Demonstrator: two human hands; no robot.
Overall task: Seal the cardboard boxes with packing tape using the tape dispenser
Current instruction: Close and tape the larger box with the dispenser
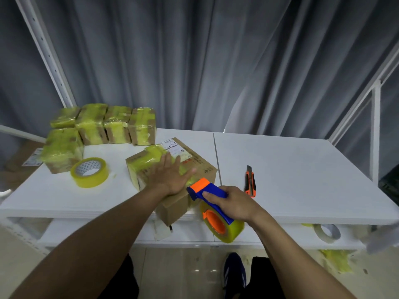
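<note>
Soft, even light; the white table (291, 169) beyond the right hand (235, 203) glares pale. Edges bow wide-angle, and taped boxes (92, 124) past the left hand (170, 178) look smeared.

Dispenser (208, 192): blue body, orange head and hub, yellowish clear roll. Box (183, 167): brown, yellow-green tape, white label. Stacked boxes (103, 126): same tape over brown. Spare roll (89, 172): yellow, white patterned core. Knife (250, 182): orange/black. Table (291, 169) white, curtain (194, 61) grey.

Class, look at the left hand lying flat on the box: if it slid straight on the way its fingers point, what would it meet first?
Probably the white shipping label on top of the box, just ahead of the left hand.
</note>
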